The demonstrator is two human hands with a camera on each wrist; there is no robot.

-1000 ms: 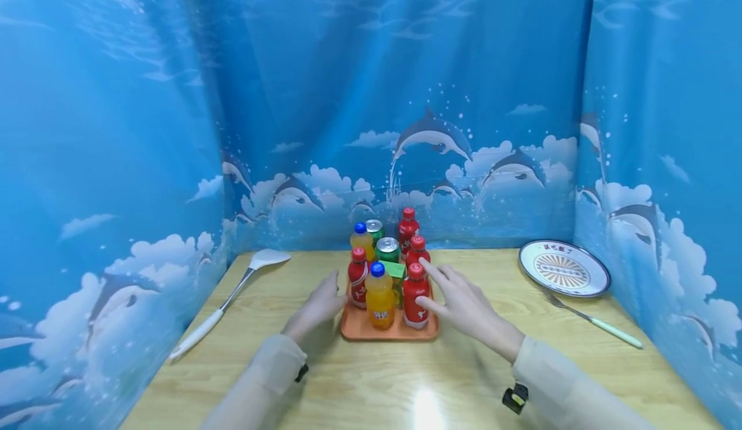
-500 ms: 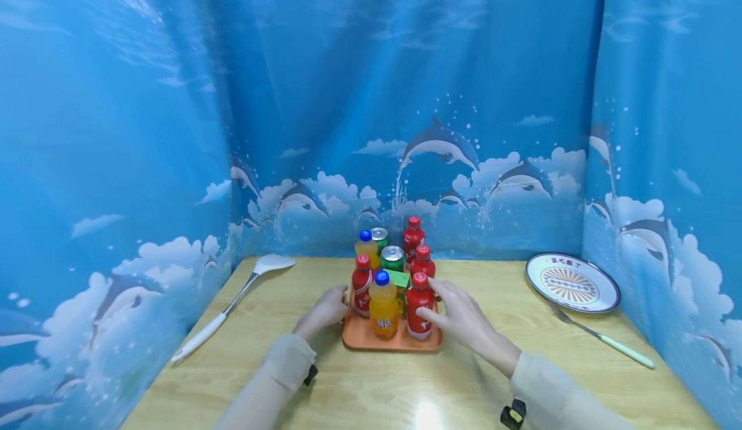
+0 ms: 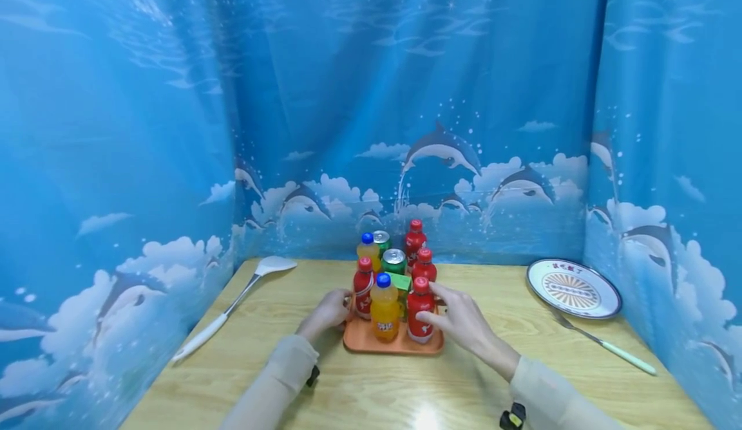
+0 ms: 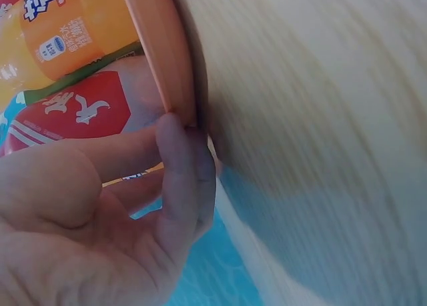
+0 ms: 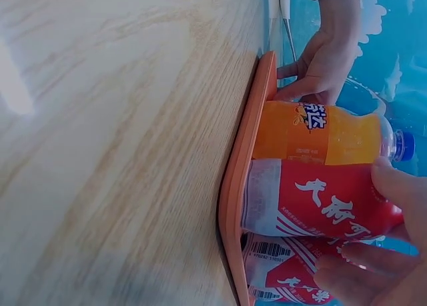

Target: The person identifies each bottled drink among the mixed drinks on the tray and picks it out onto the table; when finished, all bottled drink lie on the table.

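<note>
An orange-brown tray (image 3: 394, 346) carries red-labelled bottles, orange soda bottles, green cans and a small green box (image 3: 400, 282). At the tray's left side, my left hand (image 3: 326, 311) pinches the rim; the left wrist view shows the thumb and bent fingers (image 4: 179, 166) right at that edge. My right hand (image 3: 464, 317) is around the front right red bottle (image 3: 420, 317), thumb on its near side and fingers behind it, beside a second red bottle (image 5: 293, 269). An orange soda bottle (image 3: 385, 314) with a blue cap stands left of the gripped bottle.
A spatula (image 3: 226, 314) with a white handle lies along the table's left side. On the right are a patterned plate (image 3: 574, 288) and a fork (image 3: 603, 343) with a pale green handle. Blue dolphin-print curtains (image 3: 406, 95) enclose the wood-grain table (image 3: 371, 391).
My left hand has moved right to the tray's rim and taken hold of it. The right fingers have drawn in around the front red bottle. The head view has shifted slightly.
</note>
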